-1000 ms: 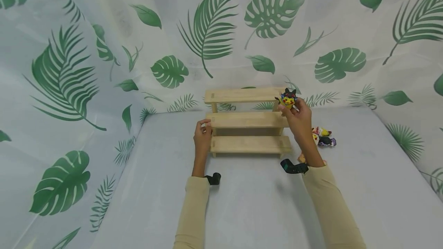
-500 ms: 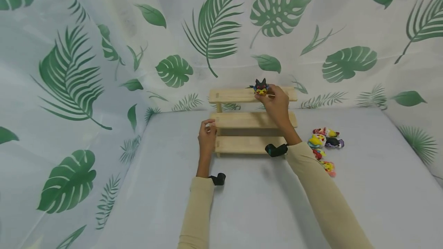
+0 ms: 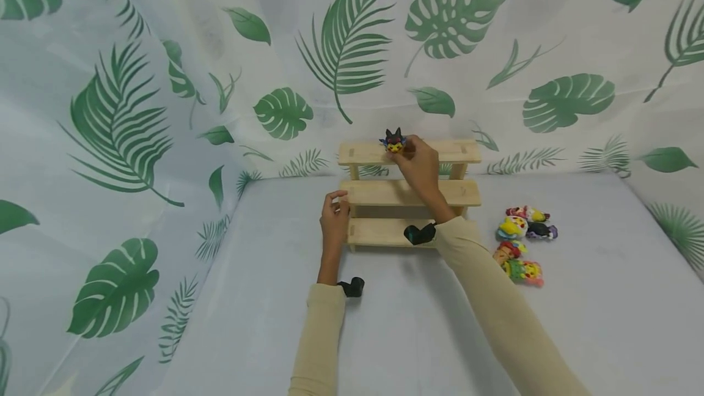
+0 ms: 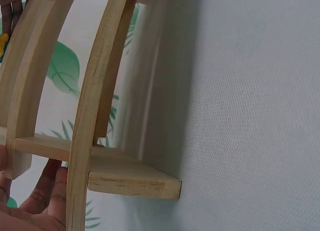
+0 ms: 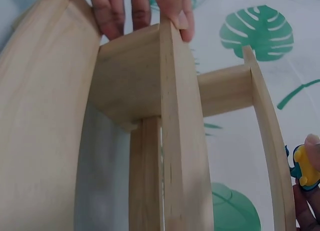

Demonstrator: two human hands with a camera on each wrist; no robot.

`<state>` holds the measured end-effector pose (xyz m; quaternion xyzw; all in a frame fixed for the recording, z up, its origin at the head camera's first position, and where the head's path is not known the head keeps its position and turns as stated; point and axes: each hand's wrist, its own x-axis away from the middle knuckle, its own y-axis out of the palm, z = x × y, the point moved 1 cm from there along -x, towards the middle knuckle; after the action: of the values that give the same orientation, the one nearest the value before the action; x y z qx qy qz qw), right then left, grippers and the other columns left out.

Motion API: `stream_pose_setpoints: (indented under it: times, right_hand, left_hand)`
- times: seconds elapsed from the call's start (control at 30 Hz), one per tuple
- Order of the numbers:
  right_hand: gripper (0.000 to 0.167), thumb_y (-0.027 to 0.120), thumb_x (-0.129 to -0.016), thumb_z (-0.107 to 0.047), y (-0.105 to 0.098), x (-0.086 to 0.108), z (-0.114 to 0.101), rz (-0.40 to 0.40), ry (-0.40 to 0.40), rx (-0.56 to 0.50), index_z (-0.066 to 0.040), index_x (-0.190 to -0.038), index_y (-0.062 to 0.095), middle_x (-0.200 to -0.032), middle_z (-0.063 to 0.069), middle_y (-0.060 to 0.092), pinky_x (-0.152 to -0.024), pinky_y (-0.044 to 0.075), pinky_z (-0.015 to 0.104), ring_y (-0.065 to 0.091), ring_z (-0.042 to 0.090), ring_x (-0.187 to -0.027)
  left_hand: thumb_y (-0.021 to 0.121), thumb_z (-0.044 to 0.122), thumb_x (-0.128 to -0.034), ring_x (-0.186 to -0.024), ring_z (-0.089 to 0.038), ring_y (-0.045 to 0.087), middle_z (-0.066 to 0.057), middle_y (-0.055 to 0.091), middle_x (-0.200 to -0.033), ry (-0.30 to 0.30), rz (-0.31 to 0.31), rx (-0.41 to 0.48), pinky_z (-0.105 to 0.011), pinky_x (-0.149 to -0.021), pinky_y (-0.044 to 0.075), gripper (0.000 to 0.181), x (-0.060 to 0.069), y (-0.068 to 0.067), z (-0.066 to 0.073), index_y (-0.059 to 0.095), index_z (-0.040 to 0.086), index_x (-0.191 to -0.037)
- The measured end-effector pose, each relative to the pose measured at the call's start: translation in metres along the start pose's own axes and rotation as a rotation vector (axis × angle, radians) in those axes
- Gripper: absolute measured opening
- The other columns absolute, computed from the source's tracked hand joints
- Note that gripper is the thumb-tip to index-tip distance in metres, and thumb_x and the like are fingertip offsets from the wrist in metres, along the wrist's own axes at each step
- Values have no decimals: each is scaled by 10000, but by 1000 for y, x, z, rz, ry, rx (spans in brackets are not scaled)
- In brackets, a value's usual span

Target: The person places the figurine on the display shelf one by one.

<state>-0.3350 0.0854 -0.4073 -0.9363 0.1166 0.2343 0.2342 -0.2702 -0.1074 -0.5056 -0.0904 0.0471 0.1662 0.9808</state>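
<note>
- Figurines laid clustered right of wooden shelf, apparently for easy reach.
- Shelf's left end clamped between thumb and fingers of left hand, likely for steadiness.
- Black-eared figurine pinched upright by right hand at shelf's top; contact with wood cannot be told.

Right hand pinched this black-eared figurine up top of a wooden rack, left hand was at its left end.
</note>
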Motion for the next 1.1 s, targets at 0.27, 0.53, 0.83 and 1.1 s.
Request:
stream_pose_setpoints:
  times: [0.27, 0.53, 0.83, 1.1]
  right_hand:
    - [365, 822, -798, -248, 18, -12, -4, 18, -29, 113, -9, -1036, 684, -938, 168, 736, -855, 500, 460, 707, 310, -859]
    - [368, 805, -813, -292, 31, -15, -12, -15, 43, 190, -48, -1061, 686, -930, 135, 733, -960, 352, 528, 659, 302, -854]
    - [413, 776, -840, -292, 38, -16, -15, -53, 48, 280, -55, -1157, 658, -1002, 146, 733, -830, 353, 501, 651, 319, -913]
    - [412, 745, -857, -236, 42, -16, -13, -69, 39, 296, -59, -1214, 638, -1033, 154, 726, -837, 367, 509, 645, 329, -940]
  left_hand:
    - [528, 315, -1011, -881, -282, 693, -113, 713, -1013, 14, -8, 19, -282, -677, 503, 210, -1, 3, 2, 626, 213, -1168]
    - [535, 345, -1008, -877, -265, 698, -130, 720, -989, 37, -8, 21, -287, -690, 514, 231, 0, 3, 1, 626, 208, -1170]
    - [534, 333, -1009, -893, -285, 690, -121, 718, -977, 37, -6, 26, -267, -672, 496, 218, -1, 1, -2, 630, 208, -1160]
    - [542, 319, -1007, -910, -264, 692, -126, 717, -991, 26, -8, 30, -258, -682, 497, 213, -2, -1, -3, 627, 197, -1160]
